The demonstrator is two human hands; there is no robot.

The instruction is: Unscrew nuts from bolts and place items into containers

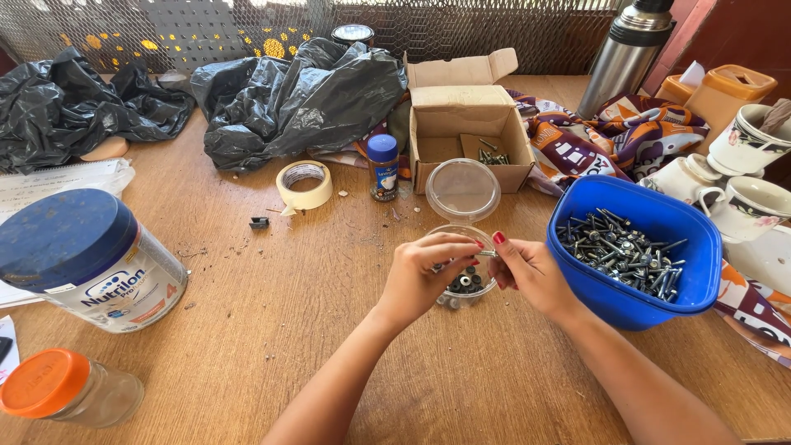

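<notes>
The fingertips of both hands met over a small clear plastic cup (466, 284), pinching between them a thin metal piece, probably a small bolt (487, 254), too small to make out clearly. The left hand (420, 276) curled over the cup's near left rim and hid much of it; the right hand (527, 270), with red nails, closed on the bolt from the right. Inside the cup lay dark nuts or washers, partly covered by the left fingers.

Just right of the hands stood a blue plastic bowl (610, 305) heaped with bolts and screws, touching the right wrist. Just beyond the cup lay a clear round lid (462, 189), and behind that an open cardboard box (465, 136) with a few screws in its far corner. A small blue-capped bottle (382, 167) and a roll of masking tape (304, 185) stood to the left of the box. Near left sat a large tin with a blue lid (86, 259) and an orange-lidded jar (66, 389), cut off by the edge. Black plastic bags (288, 99) lay far left; a steel flask (626, 53) and cups (746, 206) far right.
</notes>
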